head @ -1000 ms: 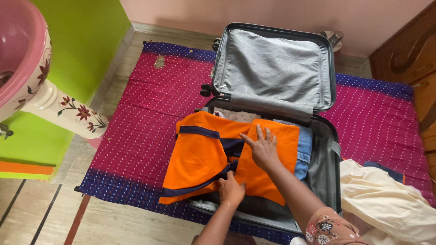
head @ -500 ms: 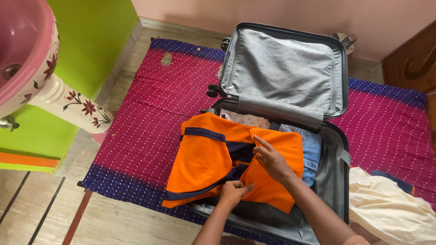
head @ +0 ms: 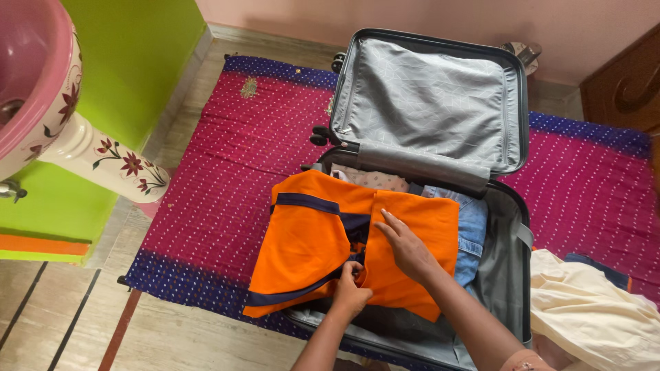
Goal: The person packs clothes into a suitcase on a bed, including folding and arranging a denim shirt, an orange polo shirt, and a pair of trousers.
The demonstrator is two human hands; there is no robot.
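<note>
From the head view, one open suitcase (head: pixel 505 227) lies on a magenta and blue mat (head: pixel 227 178) on the floor, its grey lined lid (head: pixel 430 103) tipped up toward the wall. One orange garment with dark blue trim (head: pixel 306 240) lies across the packed clothes, its left part hanging over the case's rim onto the mat. The left hand (head: pixel 350 292) pinches the garment's lower edge near the middle, fingers closed on the cloth; the right hand (head: pixel 405 247) lies flat on the folded right half, fingers together, grasping nothing. The step in hand looks like folding the garment to fit inside; a next move would call for bringing the overhanging left side inward while the flat hand keeps the fold pressed. One blue denim piece (head: pixel 471 230) shows beneath, one cream cloth (head: pixel 591 312) lies at the right, and one pink washbasin on a flowered pedestal (head: pixel 103 158) stands at the left
</note>
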